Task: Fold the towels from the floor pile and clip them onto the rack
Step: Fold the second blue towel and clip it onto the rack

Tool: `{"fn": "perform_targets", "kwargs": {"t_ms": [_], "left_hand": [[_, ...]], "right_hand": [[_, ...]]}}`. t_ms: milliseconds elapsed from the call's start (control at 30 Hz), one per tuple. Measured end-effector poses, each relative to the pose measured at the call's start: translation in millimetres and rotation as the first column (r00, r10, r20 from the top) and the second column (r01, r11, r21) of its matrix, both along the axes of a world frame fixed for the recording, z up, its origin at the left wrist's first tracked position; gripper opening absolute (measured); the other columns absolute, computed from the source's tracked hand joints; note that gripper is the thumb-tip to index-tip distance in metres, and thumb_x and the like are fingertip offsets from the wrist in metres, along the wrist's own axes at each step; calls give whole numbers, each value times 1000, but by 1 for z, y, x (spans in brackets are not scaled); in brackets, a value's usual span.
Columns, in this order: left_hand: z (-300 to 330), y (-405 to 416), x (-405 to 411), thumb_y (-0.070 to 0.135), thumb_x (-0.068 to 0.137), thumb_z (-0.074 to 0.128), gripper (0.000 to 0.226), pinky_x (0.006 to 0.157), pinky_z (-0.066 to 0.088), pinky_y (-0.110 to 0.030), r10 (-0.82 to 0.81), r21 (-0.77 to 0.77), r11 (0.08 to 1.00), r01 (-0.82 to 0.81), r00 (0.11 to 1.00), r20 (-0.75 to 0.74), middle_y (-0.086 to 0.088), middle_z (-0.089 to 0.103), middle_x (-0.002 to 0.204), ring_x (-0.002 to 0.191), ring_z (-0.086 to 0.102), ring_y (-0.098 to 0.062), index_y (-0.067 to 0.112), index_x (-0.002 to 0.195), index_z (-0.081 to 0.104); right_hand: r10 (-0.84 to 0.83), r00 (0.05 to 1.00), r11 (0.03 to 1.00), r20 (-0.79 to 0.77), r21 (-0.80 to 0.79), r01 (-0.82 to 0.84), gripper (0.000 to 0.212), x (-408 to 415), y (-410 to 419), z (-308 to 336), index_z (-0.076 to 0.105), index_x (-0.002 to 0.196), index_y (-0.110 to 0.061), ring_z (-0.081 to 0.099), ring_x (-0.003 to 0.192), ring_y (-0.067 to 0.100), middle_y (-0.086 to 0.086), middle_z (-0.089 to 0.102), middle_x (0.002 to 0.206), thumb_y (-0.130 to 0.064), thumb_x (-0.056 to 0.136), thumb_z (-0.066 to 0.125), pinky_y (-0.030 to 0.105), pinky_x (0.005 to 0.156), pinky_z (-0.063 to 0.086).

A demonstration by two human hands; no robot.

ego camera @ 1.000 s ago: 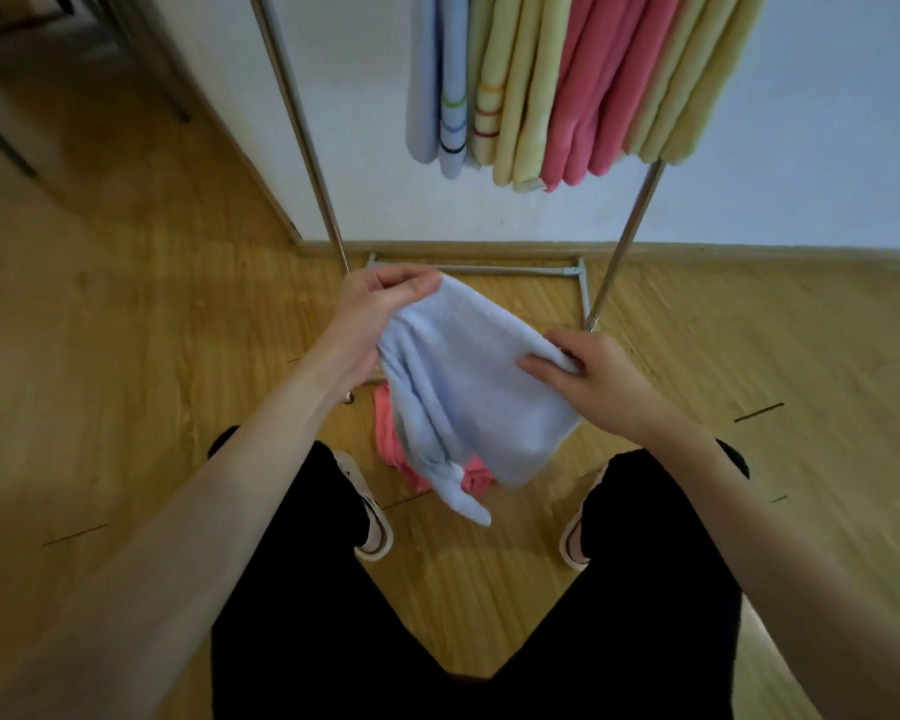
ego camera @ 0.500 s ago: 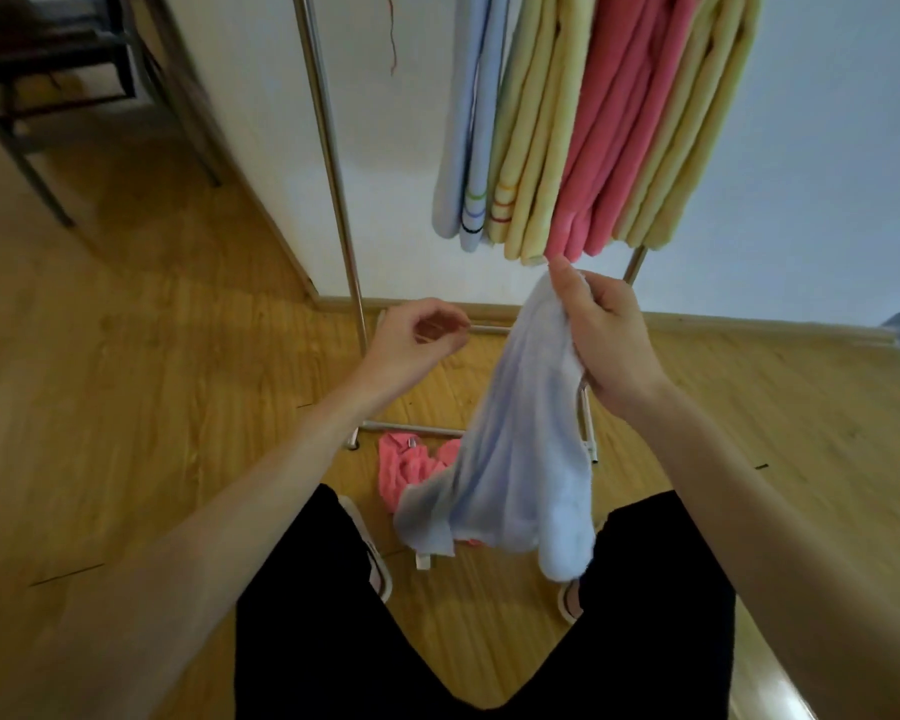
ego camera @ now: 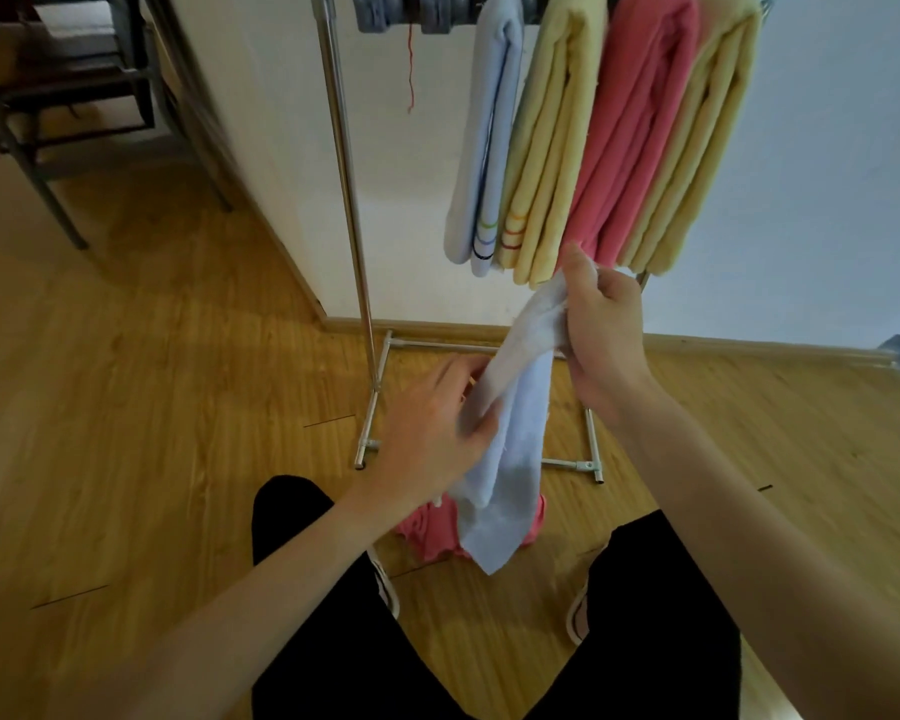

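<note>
Towel held between both hands

Chair (ego camera: 68,111) far left. Rack (ego camera: 352,241) pole upright by the wall. Left hand (ego camera: 437,433) blurred, fingers closed on the pale blue towel (ego camera: 510,449) mid-length. Pink towel (ego camera: 432,532) on the floor beneath. Right hand (ego camera: 601,330) pinches its top edge, below hanging towels (ego camera: 593,132).

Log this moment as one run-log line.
stage: folding | right hand: pinches blue towel top | left hand: grips its edge | pink towel: on floor
</note>
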State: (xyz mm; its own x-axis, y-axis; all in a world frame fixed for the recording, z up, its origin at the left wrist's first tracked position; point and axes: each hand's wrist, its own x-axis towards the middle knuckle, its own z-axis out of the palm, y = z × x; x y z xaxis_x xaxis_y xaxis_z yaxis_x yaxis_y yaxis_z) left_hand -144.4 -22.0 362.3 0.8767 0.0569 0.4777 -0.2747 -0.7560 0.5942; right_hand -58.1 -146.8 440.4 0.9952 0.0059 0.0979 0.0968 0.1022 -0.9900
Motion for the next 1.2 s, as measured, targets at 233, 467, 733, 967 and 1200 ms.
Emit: {"fn": "perform_targets", "kwargs": {"t_ms": [233, 467, 733, 967, 1200], "left_hand": [[-1, 19, 4, 26, 94, 57, 23, 61, 40, -8, -85, -83, 993, 86, 996, 14, 5, 64, 78, 63, 53, 4, 7, 99, 68], [8, 21, 13, 16, 93, 60, 13, 54, 35, -13, 29, -384, 922, -55, 997, -73, 12, 57, 60, 55, 48, -3, 20, 84, 68], [21, 8, 10, 16, 93, 60, 13, 66, 48, -19, 83, -439, 893, -95, 995, -48, 13, 65, 75, 72, 61, -6, 24, 87, 67], [24, 10, 6, 16, 93, 59, 14, 60, 44, -14, 205, -489, 847, -208, 977, -61, 11, 60, 67, 63, 55, 2, 20, 81, 64], [27, 17, 9, 19, 95, 57, 16, 56, 43, -15, 293, -507, 815, -280, 954, -58, 4, 60, 67, 62, 54, -1, 14, 82, 64]], "right_hand": [[-121, 977, 992, -175, 13, 126, 23, 16, -20, -7, 47, 80, -12, 42, 72, 24, 7, 36, 70, -30, 94, 51, 34, 60, 41], [-61, 924, 996, -377, -77, 34, 20, 20, -38, -40, 51, 81, -11, 50, 62, 11, 2, 49, 74, -20, 98, 48, 22, 52, 51], [-93, 913, 960, -398, -280, -25, 28, -2, -45, -90, 35, 108, -14, 50, 59, 9, 3, 47, 70, -6, 91, 56, 27, 61, 46], [165, 945, 965, -282, -151, -213, 12, -32, -49, -99, 58, 95, 3, 54, 71, 18, 10, 56, 78, 3, 90, 47, 27, 61, 48], [293, 954, 721, 64, -670, -177, 10, -36, -45, -118, 66, 98, -10, 58, 82, 10, 3, 58, 97, -11, 88, 64, 17, 70, 49]]}}
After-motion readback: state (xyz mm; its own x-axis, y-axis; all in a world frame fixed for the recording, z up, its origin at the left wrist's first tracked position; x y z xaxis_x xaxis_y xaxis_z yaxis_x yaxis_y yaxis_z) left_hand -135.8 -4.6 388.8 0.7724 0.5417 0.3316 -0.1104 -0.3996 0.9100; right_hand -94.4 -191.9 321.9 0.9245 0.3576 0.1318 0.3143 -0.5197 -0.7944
